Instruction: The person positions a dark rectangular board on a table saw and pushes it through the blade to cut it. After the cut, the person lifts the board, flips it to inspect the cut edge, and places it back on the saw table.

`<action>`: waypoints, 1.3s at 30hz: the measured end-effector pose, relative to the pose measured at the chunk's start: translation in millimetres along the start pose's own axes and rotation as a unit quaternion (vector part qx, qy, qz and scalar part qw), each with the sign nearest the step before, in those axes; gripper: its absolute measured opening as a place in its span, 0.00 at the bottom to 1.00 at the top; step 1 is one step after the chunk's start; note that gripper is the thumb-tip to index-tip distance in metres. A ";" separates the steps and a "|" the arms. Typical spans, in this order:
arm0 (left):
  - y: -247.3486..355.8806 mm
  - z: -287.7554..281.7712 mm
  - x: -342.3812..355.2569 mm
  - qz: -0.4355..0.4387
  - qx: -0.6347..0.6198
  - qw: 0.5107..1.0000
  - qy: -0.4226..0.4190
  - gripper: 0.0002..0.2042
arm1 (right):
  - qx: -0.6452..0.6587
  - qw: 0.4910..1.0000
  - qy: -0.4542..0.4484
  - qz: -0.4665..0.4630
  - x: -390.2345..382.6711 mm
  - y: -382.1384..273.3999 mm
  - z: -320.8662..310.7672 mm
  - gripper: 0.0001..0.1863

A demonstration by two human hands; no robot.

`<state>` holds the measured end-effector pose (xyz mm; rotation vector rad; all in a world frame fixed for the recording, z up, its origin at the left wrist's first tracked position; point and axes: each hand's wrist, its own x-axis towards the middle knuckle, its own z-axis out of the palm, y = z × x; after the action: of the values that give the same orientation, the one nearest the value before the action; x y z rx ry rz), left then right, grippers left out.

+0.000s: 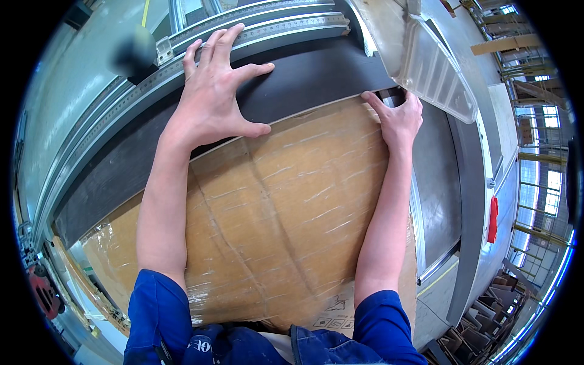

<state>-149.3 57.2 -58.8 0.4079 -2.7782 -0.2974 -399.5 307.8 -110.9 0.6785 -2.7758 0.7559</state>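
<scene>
A long dark grey board lies along the scaled metal fence, over a flat cardboard sheet wrapped in clear film. My left hand is open, its fingers spread across the board toward the fence. The left thumb lies near the board's close edge. At the board's right end, my right hand closes round the corner, thumb on the near edge. The other right fingers curl at the end and are partly hidden. Just beyond that hand hangs a clear plastic blade guard.
A dark metal machine table extends to the right of the cardboard. A black round knob stands by the fence at upper left. A red piece hangs on the right side. Stacked offcuts fill the lower right.
</scene>
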 end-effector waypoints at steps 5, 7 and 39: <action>1.2 -0.2 -0.7 -0.002 -0.002 1.000 -0.002 0.45 | 0.014 1.000 -0.011 -0.006 -0.9 -0.6 -2.1 0.51; 1.4 -1.2 0.0 -0.001 -0.003 1.000 -0.002 0.45 | 0.023 1.000 -0.010 -0.013 0.0 -0.5 -2.9 0.50; -4.0 -2.4 -0.2 0.015 -0.011 1.000 -0.006 0.44 | 0.040 0.998 0.008 -0.037 -3.5 2.5 -0.9 0.44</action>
<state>-147.3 53.1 -57.6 0.3606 -2.7868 -0.3247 -397.6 311.6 -112.2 0.7831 -2.7018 0.8576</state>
